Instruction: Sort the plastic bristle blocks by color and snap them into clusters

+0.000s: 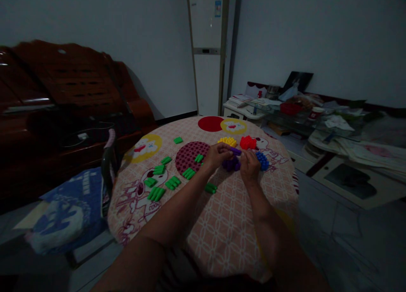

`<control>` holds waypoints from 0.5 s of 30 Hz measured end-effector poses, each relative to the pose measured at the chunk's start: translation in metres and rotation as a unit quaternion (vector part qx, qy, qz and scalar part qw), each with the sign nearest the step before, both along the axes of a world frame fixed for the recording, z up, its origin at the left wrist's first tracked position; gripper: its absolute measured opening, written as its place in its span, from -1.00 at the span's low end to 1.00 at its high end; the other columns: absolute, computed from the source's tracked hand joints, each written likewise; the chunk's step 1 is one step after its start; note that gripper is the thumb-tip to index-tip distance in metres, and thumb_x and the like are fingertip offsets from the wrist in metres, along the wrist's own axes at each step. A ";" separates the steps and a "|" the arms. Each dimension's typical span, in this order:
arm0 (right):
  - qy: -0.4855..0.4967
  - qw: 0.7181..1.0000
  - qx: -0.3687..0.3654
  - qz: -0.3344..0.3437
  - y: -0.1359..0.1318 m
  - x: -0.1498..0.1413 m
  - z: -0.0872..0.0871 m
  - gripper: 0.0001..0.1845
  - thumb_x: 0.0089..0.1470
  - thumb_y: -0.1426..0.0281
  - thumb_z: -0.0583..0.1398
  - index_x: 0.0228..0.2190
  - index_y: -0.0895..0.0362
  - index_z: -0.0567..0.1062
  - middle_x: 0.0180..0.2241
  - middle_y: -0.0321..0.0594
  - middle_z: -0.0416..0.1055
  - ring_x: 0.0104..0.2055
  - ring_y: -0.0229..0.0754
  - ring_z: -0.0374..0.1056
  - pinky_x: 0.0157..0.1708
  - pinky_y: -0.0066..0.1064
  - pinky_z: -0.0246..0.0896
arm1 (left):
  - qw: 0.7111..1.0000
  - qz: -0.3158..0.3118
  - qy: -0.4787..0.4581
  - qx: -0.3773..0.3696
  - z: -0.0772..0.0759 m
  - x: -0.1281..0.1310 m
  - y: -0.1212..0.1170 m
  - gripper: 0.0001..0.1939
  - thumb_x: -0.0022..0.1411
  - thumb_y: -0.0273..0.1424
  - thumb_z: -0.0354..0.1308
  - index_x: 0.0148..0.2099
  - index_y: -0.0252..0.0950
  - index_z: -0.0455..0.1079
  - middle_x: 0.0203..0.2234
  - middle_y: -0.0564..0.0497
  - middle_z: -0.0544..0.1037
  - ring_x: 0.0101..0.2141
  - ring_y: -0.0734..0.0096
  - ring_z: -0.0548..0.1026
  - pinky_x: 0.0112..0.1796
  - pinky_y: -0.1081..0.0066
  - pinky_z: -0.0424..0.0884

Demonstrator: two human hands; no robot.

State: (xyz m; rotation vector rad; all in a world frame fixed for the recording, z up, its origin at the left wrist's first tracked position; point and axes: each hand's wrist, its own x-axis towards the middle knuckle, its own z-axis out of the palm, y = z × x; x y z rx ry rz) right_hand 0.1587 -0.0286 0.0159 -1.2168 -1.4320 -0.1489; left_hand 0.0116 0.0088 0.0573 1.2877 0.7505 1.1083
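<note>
Above the table, my left hand (218,154) and my right hand (250,165) both pinch a purple toy building block (235,151) between them. Just under it sits a cluster of purple blocks (231,164), partly covered by my hands. Around my hands stand a yellow block cluster (227,140), a red block cluster (248,142) and a blue block cluster (262,161). To the left, several green blocks (173,182) lie scattered in small groups; one green piece (210,188) rests beneath my left forearm.
A patterned cloth covers the round table (222,237). At left are a chair (109,169) with a blue cloth item (72,203) and a wooden sofa (69,89). A cluttered glass-topped cabinet (292,118) stands at right; a tall white unit (207,80) is behind.
</note>
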 end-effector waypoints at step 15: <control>0.052 0.988 -0.124 -0.082 0.017 0.014 -0.001 -0.69 0.11 0.19 0.13 -0.42 0.16 0.53 -0.40 -0.08 0.54 -0.35 -0.09 0.41 -0.26 -0.31 0.25 | 0.939 0.184 0.241 0.162 -0.026 -0.020 0.015 -0.72 0.23 -0.50 0.08 -0.04 -0.37 0.50 -0.05 -0.16 0.60 -0.03 0.27 0.54 0.07 0.25 0.40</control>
